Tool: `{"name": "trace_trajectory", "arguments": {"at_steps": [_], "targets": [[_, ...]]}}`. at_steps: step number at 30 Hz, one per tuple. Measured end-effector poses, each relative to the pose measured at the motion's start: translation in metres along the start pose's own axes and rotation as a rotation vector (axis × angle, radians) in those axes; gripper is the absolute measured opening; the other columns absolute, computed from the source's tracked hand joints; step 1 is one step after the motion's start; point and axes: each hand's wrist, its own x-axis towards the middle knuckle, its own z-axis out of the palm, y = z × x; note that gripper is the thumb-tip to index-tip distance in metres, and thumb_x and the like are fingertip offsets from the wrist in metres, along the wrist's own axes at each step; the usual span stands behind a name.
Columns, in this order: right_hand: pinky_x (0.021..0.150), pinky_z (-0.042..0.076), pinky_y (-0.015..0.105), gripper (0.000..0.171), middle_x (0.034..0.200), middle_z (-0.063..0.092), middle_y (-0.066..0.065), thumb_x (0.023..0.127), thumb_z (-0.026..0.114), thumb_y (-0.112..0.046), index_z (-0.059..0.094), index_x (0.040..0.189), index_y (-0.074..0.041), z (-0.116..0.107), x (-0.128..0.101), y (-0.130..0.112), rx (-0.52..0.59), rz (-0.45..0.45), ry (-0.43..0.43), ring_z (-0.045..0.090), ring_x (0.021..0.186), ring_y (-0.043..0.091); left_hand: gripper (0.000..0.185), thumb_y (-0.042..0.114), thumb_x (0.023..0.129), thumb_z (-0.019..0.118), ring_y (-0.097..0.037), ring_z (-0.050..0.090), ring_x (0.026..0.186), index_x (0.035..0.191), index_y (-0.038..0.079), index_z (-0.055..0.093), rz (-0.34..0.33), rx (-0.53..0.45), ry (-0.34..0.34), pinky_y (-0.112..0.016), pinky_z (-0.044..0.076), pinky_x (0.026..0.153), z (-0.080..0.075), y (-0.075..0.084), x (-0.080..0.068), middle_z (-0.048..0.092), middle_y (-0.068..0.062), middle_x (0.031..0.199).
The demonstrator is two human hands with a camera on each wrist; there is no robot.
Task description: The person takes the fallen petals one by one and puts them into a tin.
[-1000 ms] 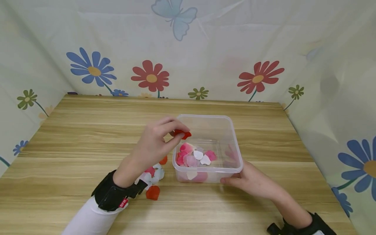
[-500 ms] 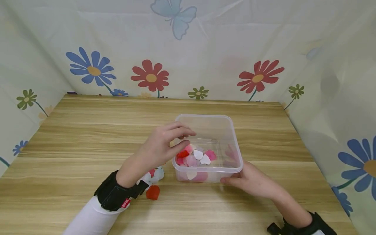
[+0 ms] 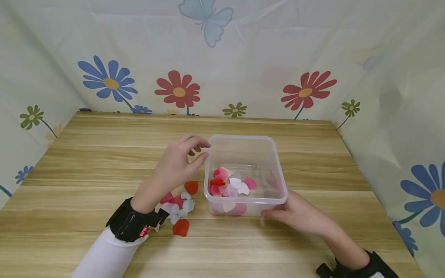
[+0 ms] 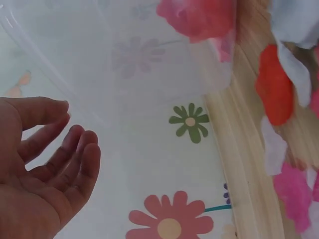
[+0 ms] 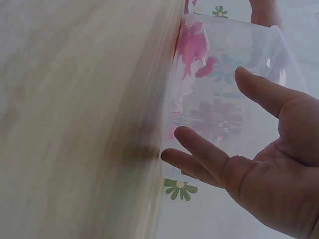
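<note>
Wood-grain table (image 3: 104, 154) – light brown, streaked. Whitish backdrop (image 3: 257, 58) stands behind and at both sides – printed with a pale blue butterfly (image 3: 208, 21) above red, blue and green flowers (image 3: 179, 92).

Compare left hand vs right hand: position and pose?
Position: the left hand is up at the left rim of the clear box; the right hand is low at its near right corner.
Pose: the left hand's fingers curve loosely; the right hand's are straighter, thumb spread wide.
Shared: both wear black wrist bands.
</note>
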Motion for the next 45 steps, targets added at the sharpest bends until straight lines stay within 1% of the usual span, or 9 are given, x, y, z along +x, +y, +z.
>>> {"name": "trace_trajectory", "arguments": {"at_steps": [6,14,17,22,25,30,36,42,45], "targets": [[0.094,0.053,0.033,0.070,0.133,0.062,0.017,0.093,0.078,-0.018,0.038,0.148,0.000,0.000,0.000,0.001,0.000,-0.003,-0.006,0.062,0.115,0.026,0.018,0.008,0.093,0.076,-0.024,0.061,0.090,0.109,0.004,0.070,-0.156,0.087,-0.056,-0.038,0.057,0.078,-0.001,-0.010,-0.003,0.067,-0.009,0.104],[0.094,0.053,0.033,0.080,0.136,0.058,0.019,0.092,0.079,-0.013,0.029,0.154,-0.005,0.000,0.000,0.001,0.026,-0.013,0.001,0.061,0.117,0.028,0.020,0.008,0.092,0.077,-0.029,0.061,0.095,0.110,0.004,0.070,-0.371,0.143,-0.264,-0.037,0.057,0.081,0.004,-0.017,-0.006,0.064,-0.012,0.106],[0.095,0.053,0.033,0.081,0.137,0.057,0.020,0.092,0.079,-0.012,0.028,0.155,-0.006,0.000,0.000,0.000,0.031,-0.017,-0.001,0.061,0.118,0.029,0.018,0.007,0.091,0.076,-0.029,0.059,0.094,0.108,0.003,0.071,-0.399,0.152,-0.359,-0.037,0.057,0.080,0.005,-0.020,-0.008,0.064,-0.012,0.105],[0.095,0.053,0.033,0.083,0.138,0.057,0.020,0.092,0.079,-0.013,0.026,0.156,-0.006,0.000,0.000,0.000,0.029,-0.017,-0.005,0.061,0.118,0.028,0.019,0.005,0.089,0.077,-0.025,0.057,0.087,0.107,0.002,0.070,-0.378,0.194,-0.549,-0.036,0.054,0.078,0.009,-0.024,-0.012,0.065,-0.011,0.100],[0.095,0.052,0.032,0.085,0.138,0.057,0.021,0.092,0.079,-0.013,0.025,0.157,-0.006,0.000,0.000,0.000,0.024,-0.017,-0.002,0.061,0.118,0.028,0.023,0.004,0.087,0.079,-0.023,0.055,0.085,0.107,0.002,0.069,-0.384,0.217,-0.617,-0.035,0.052,0.078,0.011,-0.026,-0.014,0.063,-0.008,0.096],[0.096,0.052,0.032,0.080,0.136,0.059,0.019,0.092,0.078,-0.011,0.029,0.154,-0.004,0.000,0.000,-0.001,0.020,-0.014,0.000,0.061,0.118,0.028,0.025,0.002,0.085,0.080,-0.023,0.054,0.087,0.107,0.004,0.067,-0.391,0.224,-0.649,-0.036,0.051,0.079,0.012,-0.028,-0.016,0.061,-0.007,0.095],[0.095,0.053,0.034,0.077,0.137,0.058,0.020,0.093,0.077,-0.009,0.030,0.154,-0.006,0.000,0.001,-0.002,0.034,-0.011,-0.005,0.061,0.119,0.028,0.027,-0.001,0.085,0.080,-0.024,0.054,0.091,0.108,0.004,0.067,-0.406,0.210,-0.656,-0.037,0.052,0.082,0.014,-0.031,-0.017,0.061,-0.008,0.099],[0.095,0.053,0.032,0.088,0.138,0.057,0.021,0.092,0.078,-0.009,0.021,0.159,-0.007,0.000,0.000,-0.001,0.031,-0.021,0.001,0.061,0.119,0.028,0.030,-0.004,0.084,0.079,-0.024,0.055,0.092,0.110,0.005,0.067,-0.406,0.216,-0.660,-0.038,0.052,0.084,0.015,-0.035,-0.018,0.061,-0.007,0.099],[0.094,0.053,0.032,0.087,0.137,0.058,0.021,0.092,0.078,-0.008,0.021,0.158,-0.007,0.000,0.000,0.000,0.036,-0.020,0.001,0.062,0.117,0.029,0.028,-0.005,0.084,0.078,-0.024,0.055,0.090,0.107,0.005,0.067,-0.398,0.211,-0.651,-0.037,0.053,0.082,0.016,-0.037,-0.018,0.062,-0.006,0.097]]}}
